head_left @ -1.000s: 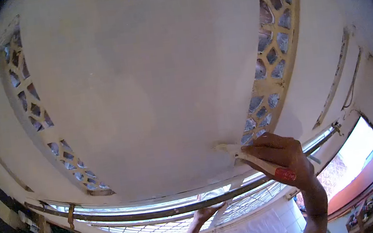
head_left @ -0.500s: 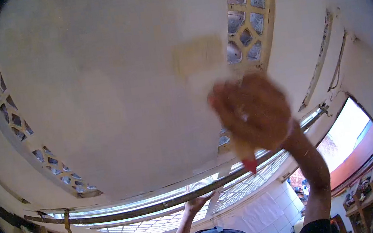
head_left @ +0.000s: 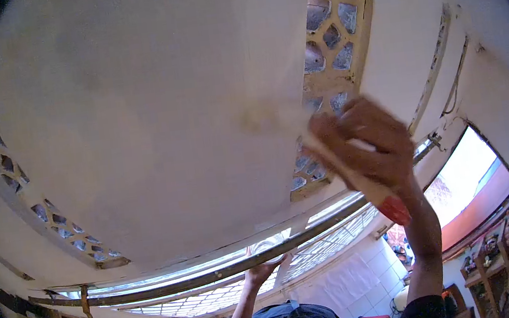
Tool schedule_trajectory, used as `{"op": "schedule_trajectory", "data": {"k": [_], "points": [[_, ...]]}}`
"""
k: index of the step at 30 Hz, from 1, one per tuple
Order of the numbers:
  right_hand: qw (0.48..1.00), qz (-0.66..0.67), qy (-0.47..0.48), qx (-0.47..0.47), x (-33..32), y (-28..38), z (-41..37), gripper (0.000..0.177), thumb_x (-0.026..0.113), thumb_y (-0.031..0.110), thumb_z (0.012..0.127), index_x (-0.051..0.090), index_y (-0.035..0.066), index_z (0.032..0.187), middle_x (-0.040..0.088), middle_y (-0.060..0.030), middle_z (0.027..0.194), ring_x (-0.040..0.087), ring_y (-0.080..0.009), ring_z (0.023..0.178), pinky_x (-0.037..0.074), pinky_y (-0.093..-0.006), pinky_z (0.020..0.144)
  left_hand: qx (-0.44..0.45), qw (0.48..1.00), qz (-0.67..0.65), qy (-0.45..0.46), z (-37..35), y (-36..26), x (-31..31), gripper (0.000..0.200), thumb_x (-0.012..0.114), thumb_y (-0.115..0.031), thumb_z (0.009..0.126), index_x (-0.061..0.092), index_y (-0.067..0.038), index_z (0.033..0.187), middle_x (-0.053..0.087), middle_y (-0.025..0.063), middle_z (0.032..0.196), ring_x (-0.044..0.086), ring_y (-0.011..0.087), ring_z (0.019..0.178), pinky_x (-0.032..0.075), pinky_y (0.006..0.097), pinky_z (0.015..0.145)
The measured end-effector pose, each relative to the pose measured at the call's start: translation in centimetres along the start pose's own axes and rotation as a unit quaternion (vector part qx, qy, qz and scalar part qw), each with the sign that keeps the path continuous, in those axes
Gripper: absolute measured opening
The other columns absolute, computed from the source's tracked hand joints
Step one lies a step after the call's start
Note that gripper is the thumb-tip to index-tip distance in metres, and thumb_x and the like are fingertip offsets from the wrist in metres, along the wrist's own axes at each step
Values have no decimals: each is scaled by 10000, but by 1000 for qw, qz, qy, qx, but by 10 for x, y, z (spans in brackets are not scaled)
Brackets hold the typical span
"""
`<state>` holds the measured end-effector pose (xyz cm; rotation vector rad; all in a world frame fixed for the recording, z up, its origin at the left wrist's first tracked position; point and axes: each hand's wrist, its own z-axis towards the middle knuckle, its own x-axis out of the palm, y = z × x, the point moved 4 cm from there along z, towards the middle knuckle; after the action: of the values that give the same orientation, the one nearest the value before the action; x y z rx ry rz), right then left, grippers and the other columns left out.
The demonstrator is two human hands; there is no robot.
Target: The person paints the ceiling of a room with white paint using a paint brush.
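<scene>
R hand [head_left: 364, 145] clamped on brush [head_left: 389, 206], bristles flat on white ceiling [head_left: 153, 108] by lattice vent [head_left: 340, 27]. Mid-stroke imo; next pass needs even pressure. L hand [head_left: 261, 274] under clear tub [head_left: 269, 246], grip can't tell.

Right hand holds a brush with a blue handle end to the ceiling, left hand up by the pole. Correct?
No: the handle end of the brush is red, not blue; the head view shows it. The right hand does hold it to the ceiling, left hand up by the pole.
</scene>
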<state>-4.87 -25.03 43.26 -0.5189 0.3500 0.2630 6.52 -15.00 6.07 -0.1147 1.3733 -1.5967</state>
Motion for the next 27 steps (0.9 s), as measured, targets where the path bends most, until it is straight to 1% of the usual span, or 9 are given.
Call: {"op": "schedule_trajectory", "data": {"k": [4, 10, 13, 14, 17, 21, 24, 26, 27], "points": [[990, -121, -71, -32, -9, 15, 22, 225, 731, 95, 649, 642, 42, 849, 638, -67, 794, 609, -168, 718, 486, -281, 580, -38, 995, 23, 85, -3, 17, 10, 547, 623, -532, 732, 563, -98, 1059, 603, 66, 1014, 511, 253, 1006, 238, 440, 1006], [979, -113, 97, -137, 48, 60, -51, 190, 613, 184, 661, 576, 71, 809, 589, -45, 814, 597, -180, 814, 474, -279, 721, -74, 988, -44, 128, -30, 53, 20, 595, 551, -538, 781, 457, -164, 1235, 500, 37, 1232, 420, 229, 1153, 192, 431, 1040], [989, 53, 117, -70, 55, 78, -81, 235, 658, 99, 655, 602, 34, 873, 598, -62, 788, 605, -176, 755, 485, -258, 656, -134, 970, 25, 201, -23, 61, 20, 574, 578, -472, 793, 443, -162, 1257, 454, 38, 1300, 376, 218, 1226, 204, 419, 1048], [978, 159, 134, -16, 56, 76, -82, 262, 656, 113, 647, 596, 25, 886, 594, -70, 802, 603, -185, 766, 487, -270, 660, -160, 948, -235, 140, -19, 62, 23, 572, 607, -456, 777, 462, -150, 1238, 465, 50, 1289, 393, 227, 1212, 233, 410, 1035], [955, 260, 137, 44, 49, 63, -80, 326, 669, 140, 628, 583, 11, 914, 581, -76, 827, 592, -207, 769, 490, -311, 653, -137, 947, -281, 80, -23, 64, 18, 547, 656, -428, 748, 507, -115, 1171, 517, 82, 1214, 440, 248, 1160, 309, 373, 992], [976, 205, 60, 46, 45, 28, -54, 322, 690, 120, 613, 591, 12, 900, 577, -76, 786, 577, -199, 707, 489, -314, 609, -157, 985, -68, 21, -12, 27, 9, 559, 817, -171, 586, 548, -38, 1057, 548, 75, 1058, 522, 165, 961, 434, 285, 807], [990, 105, -90, -20, 28, 25, -22, 256, 693, 101, 610, 607, 12, 834, 593, -85, 766, 585, -182, 683, 491, -289, 624, -171, 910, -375, -41, -14, 15, 3, 539, 814, -146, 584, 542, -43, 1037, 555, 69, 1000, 530, 176, 931, 438, 301, 814], [992, 19, -117, -49, 17, 29, -5, 233, 647, 151, 599, 587, 48, 799, 582, -85, 794, 581, -213, 770, 491, -330, 701, -232, 746, -621, -57, -17, 24, 9, 545, 811, -130, 584, 530, -52, 1045, 551, 65, 984, 533, 181, 915, 439, 310, 825], [985, -58, -143, -75, 13, 32, -3, 214, 602, 201, 588, 566, 84, 764, 571, -84, 822, 577, -245, 857, 491, -372, 778, -210, 800, -559, -49, -15, 27, 9, 540, 809, -124, 588, 531, -53, 1045, 552, 63, 985, 534, 174, 911, 443, 305, 817]]}}
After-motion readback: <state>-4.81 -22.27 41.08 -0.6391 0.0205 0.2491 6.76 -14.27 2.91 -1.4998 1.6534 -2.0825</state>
